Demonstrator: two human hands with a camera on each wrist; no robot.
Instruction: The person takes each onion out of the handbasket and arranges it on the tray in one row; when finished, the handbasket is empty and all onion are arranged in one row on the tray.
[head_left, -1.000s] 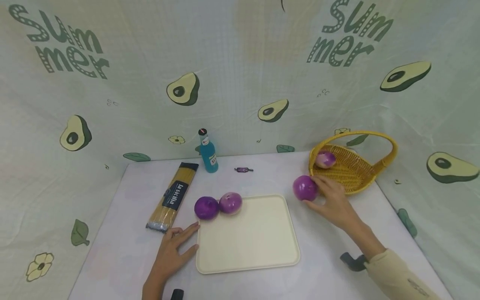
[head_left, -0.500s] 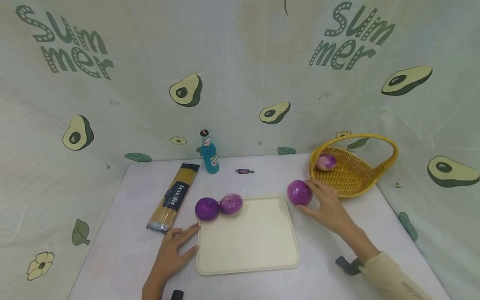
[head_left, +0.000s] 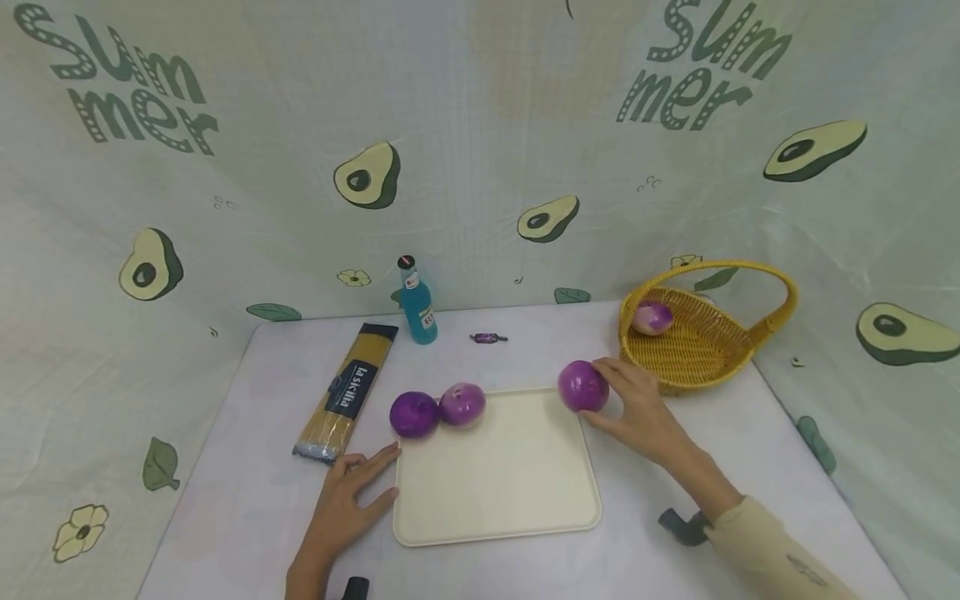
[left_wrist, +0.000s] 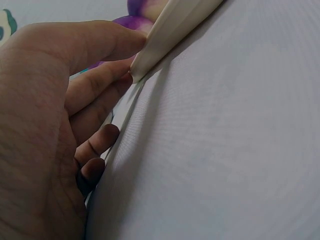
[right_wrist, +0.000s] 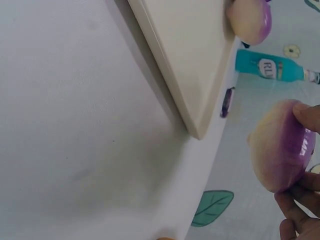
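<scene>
My right hand [head_left: 637, 411] pinches a purple onion [head_left: 582, 386] between thumb and fingers, over the far right corner of a cream tray [head_left: 498, 483]. In the right wrist view the held onion [right_wrist: 280, 147] shows a pale half and a purple half, apart from the tray. My left hand [head_left: 348, 504] rests at the tray's left edge, thumb and index fingertips touching the rim, spread apart along it. A dark purple onion [head_left: 414, 415] and a lighter onion [head_left: 462, 404] sit side by side at the tray's far left corner.
A yellow wicker basket [head_left: 701, 354] with a tall handle holds another onion [head_left: 652, 317] at the back right. A spaghetti packet [head_left: 348, 392] lies left of the tray. Behind stand a blue bottle [head_left: 418, 308] and a small wrapped candy [head_left: 489, 338]. A printed cloth hangs behind the table.
My right hand has carried the onion leftward from beside the basket to the tray's far right corner. The left hand has stayed at the tray's edge.
</scene>
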